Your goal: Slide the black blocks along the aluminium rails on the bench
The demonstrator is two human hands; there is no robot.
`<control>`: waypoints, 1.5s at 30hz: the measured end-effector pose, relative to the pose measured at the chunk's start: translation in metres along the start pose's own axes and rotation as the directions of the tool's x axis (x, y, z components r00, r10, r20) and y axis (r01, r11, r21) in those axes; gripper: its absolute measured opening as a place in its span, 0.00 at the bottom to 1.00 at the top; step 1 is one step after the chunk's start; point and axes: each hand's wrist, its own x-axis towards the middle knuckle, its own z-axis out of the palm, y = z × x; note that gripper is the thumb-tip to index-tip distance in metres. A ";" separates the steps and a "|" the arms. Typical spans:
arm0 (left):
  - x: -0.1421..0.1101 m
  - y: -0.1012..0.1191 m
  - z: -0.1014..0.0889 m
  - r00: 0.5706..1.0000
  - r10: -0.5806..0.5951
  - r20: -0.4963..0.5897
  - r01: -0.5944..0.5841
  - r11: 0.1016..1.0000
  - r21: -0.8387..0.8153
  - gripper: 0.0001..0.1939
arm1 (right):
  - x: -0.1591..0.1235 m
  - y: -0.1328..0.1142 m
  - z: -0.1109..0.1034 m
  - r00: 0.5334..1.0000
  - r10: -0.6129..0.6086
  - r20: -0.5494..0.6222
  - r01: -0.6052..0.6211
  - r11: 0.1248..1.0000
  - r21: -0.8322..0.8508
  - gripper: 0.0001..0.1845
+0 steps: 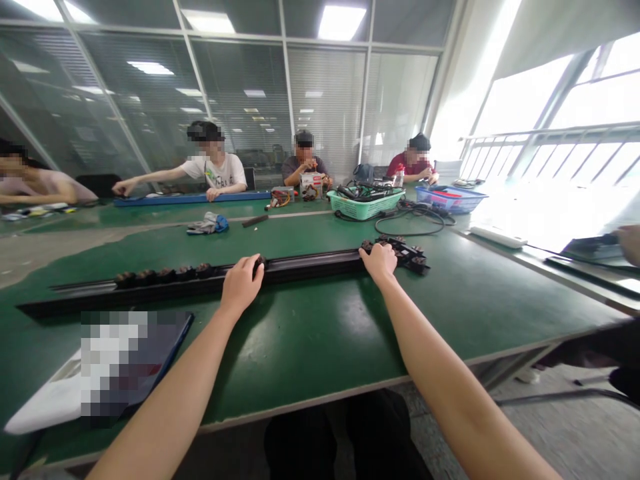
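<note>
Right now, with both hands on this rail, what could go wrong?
The wheeled blocks on the rail could roll and pinch your left hand. The carriage under your right hand sits near the rail's end and might slide off.

The left hand [241,287] is hiding whatever it is closing over on the black rail [310,265], and the right hand [379,261] is covering part of the wheeled fitting [405,253] at the rail's right end. A pixelated patch is obscuring the flat packet [135,367] at near left, leaving its markings unreadable. The contents of the green basket [365,203] at far right are appearing too small to tell apart, and another person's hand [631,243] is being cut off by the right edge.
</note>
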 end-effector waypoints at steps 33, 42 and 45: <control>-0.002 -0.003 0.004 1.000 0.000 -0.012 0.000 1.000 0.001 0.23 | 0.006 0.010 0.001 0.999 0.040 -0.020 -0.040 0.999 0.022 0.28; -0.002 -0.003 0.004 1.000 0.003 -0.010 -0.003 1.000 0.006 0.24 | 0.006 0.008 -0.004 1.000 0.020 0.003 -0.020 1.000 0.015 0.27; -0.002 -0.002 0.003 1.000 -0.001 -0.001 0.001 1.000 0.011 0.24 | 0.007 0.008 -0.003 1.000 0.013 -0.018 -0.013 1.000 0.013 0.25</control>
